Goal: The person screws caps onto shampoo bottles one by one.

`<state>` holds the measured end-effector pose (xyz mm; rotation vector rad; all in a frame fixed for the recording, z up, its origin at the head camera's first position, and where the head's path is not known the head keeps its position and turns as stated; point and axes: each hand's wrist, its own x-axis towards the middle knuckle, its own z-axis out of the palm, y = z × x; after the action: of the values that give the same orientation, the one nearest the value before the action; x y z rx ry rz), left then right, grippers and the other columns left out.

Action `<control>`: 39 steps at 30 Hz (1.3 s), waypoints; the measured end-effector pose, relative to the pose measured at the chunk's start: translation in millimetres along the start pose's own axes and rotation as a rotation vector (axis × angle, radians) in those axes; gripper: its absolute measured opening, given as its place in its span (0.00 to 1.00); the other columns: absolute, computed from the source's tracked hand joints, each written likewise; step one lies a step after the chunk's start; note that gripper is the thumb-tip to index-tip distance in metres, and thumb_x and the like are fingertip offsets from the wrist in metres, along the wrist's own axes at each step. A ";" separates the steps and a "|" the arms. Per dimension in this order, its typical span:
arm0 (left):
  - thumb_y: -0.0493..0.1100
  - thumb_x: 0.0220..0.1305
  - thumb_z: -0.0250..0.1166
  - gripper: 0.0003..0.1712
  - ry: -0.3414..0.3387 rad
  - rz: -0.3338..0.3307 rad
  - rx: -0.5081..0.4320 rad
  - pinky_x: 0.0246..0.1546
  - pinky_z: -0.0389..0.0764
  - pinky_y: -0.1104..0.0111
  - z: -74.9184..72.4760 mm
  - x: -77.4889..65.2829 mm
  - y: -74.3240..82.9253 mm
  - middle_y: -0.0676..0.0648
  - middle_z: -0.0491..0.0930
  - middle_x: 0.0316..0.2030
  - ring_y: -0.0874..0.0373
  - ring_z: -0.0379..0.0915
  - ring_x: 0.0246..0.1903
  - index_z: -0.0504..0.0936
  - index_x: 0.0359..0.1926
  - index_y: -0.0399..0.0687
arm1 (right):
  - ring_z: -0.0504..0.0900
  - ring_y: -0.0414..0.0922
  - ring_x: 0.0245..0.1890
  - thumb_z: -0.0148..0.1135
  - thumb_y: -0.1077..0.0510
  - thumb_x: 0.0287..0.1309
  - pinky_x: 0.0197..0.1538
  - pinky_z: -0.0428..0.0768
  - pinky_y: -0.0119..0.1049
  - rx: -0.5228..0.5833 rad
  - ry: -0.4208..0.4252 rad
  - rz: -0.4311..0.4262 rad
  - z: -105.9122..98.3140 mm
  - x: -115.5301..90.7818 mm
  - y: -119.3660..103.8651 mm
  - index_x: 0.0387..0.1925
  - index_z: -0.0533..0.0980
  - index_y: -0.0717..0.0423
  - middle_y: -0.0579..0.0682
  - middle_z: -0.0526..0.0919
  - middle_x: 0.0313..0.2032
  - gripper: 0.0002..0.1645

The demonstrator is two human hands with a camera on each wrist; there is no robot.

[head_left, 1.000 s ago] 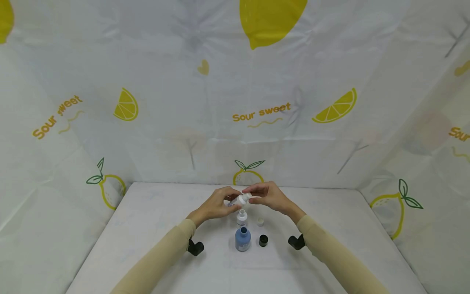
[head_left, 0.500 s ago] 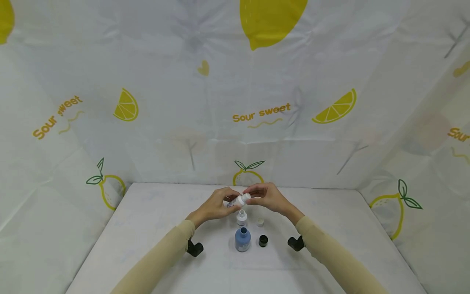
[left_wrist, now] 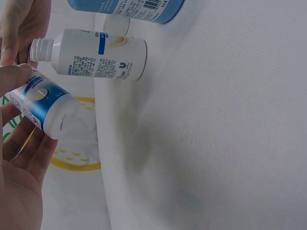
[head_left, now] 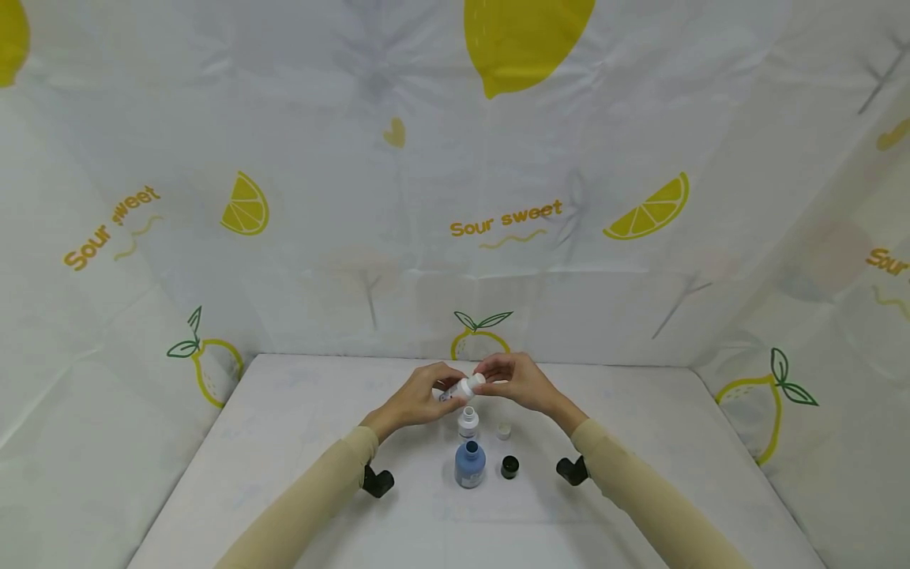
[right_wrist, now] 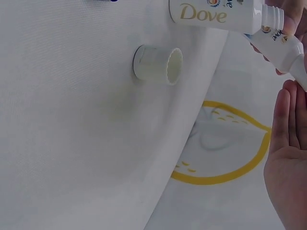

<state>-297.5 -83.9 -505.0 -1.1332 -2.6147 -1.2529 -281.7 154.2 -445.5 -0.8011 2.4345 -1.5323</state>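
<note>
My left hand (head_left: 418, 395) grips a small white bottle (head_left: 457, 391) with a blue label, tilted so its top points up and right. Thumb and fingers of my right hand (head_left: 522, 385) pinch its white cap (head_left: 478, 380). In the left wrist view the blue-labelled side and the base of this bottle (left_wrist: 48, 103) show. Just below the hands stands a second white bottle (head_left: 468, 425), upright with a bare threaded neck; the right wrist view shows "Dove" on its side. Nearer me is an uncapped blue bottle (head_left: 470, 466).
A loose white cap (head_left: 504, 431) lies right of the standing white bottle, its hollow side up. Beside the blue bottle is a black cap (head_left: 509, 466). The white table (head_left: 341, 506) ends at a lemon-printed curtain (head_left: 455, 237) behind the hands.
The held bottle's cap now sits slightly lower and left, closer on the bottle. My right fingers have shifted a little around it; the left hand and the standing bottles stay put.
</note>
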 end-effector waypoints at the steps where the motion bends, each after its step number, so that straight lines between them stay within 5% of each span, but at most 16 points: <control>1: 0.51 0.61 0.67 0.20 0.001 -0.002 0.002 0.48 0.83 0.71 -0.1 0.1 0.4 0.53 0.80 0.43 0.63 0.78 0.43 0.80 0.53 0.52 | 0.83 0.54 0.44 0.73 0.59 0.50 0.52 0.83 0.45 -0.003 0.003 0.006 0.2 0.1 -0.7 0.44 0.80 0.64 0.59 0.84 0.43 0.20; 7: 0.50 0.61 0.68 0.20 0.005 -0.014 0.006 0.48 0.83 0.72 -1.4 1.0 2.9 0.54 0.80 0.44 0.64 0.78 0.43 0.80 0.53 0.53 | 0.83 0.53 0.43 0.73 0.57 0.50 0.51 0.84 0.44 -0.030 0.025 0.035 0.6 0.4 -4.8 0.43 0.79 0.66 0.62 0.84 0.42 0.21; 17: 0.50 0.61 0.68 0.20 0.016 0.006 0.001 0.48 0.83 0.72 -1.6 -0.2 5.2 0.52 0.80 0.44 0.63 0.79 0.43 0.79 0.53 0.51 | 0.84 0.52 0.41 0.73 0.56 0.51 0.43 0.83 0.26 -0.047 0.044 0.066 2.2 -0.4 -8.4 0.41 0.79 0.65 0.60 0.83 0.40 0.20; 39: 0.51 0.61 0.67 0.21 0.008 -0.017 0.006 0.48 0.83 0.73 -0.8 -0.6 6.1 0.53 0.80 0.43 0.64 0.79 0.43 0.80 0.53 0.51 | 0.85 0.53 0.38 0.74 0.53 0.50 0.40 0.83 0.26 -0.059 0.066 0.075 5.6 -1.5 -8.2 0.38 0.79 0.64 0.60 0.84 0.38 0.21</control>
<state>-293.5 -82.3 -500.5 -1.1055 -2.6257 -1.2495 -275.4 147.8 -441.2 -0.6703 2.5369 -1.4899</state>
